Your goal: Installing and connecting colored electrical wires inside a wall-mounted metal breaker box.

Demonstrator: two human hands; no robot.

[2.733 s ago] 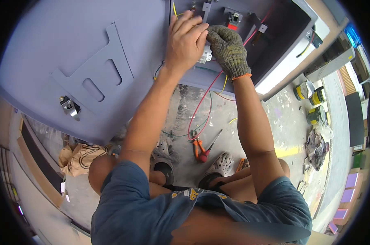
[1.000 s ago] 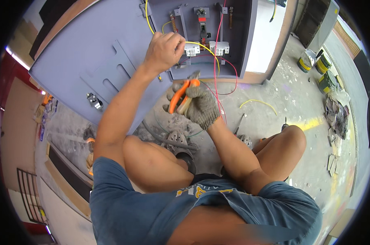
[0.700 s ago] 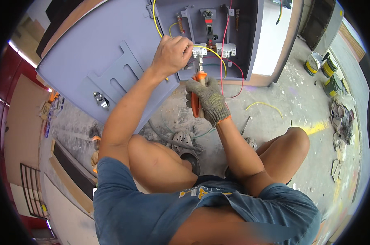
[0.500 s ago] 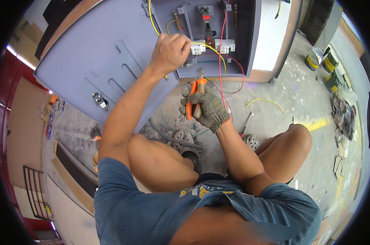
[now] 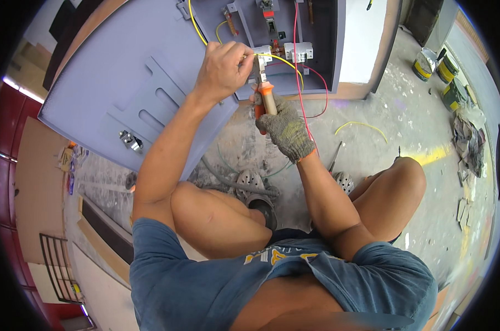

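Note:
Bare, my left hand (image 5: 221, 69) pinches a yellow wire (image 5: 285, 60) in front of the open grey electrical cabinet (image 5: 338, 49). The wire loops in from the upper left and curves down on the right of my fingers. My right hand (image 5: 287, 131), in a grey knitted glove, grips combination pliers (image 5: 267, 98) with orange and tan handles. Their jaws point up and reach the yellow wire just beside my left fingertips; whether they bite on it I cannot tell. Behind lie white terminal blocks (image 5: 299, 52). A red wire (image 5: 299, 83) hangs down right of the pliers.
The cabinet's door (image 5: 95, 88) is swung out to the left. On the floor lie a screwdriver (image 5: 335, 156), a cut piece of yellow wire (image 5: 363, 125) and a grey corrugated hose (image 5: 233, 185). Paint cans (image 5: 424, 63) stand at the far right, near crumpled plastic (image 5: 469, 143).
My right hand has raised the pliers from below the cabinet's edge up to the yellow wire. My left hand stays on the wire, shifted slightly left in the picture.

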